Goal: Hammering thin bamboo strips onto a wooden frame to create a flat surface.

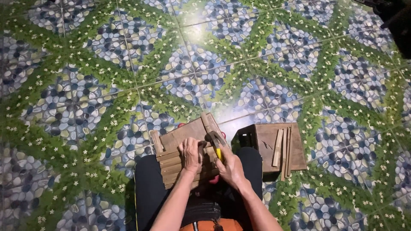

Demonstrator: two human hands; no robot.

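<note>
The right hand (231,167) has its fingers wrapped around the yellow handle of a claw hammer (216,141). The left hand (191,154) presses curled fingers flat on a slatted wooden panel (180,141) resting across the lap. Beyond, 1 wooden box (261,145) carries loose slats (282,149) on the patterned tile floor (85,85).

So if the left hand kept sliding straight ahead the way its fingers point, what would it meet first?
Probably the hammer head, just beyond the left hand fingertips on the slatted wooden piece; whether they already touch is unclear.
</note>
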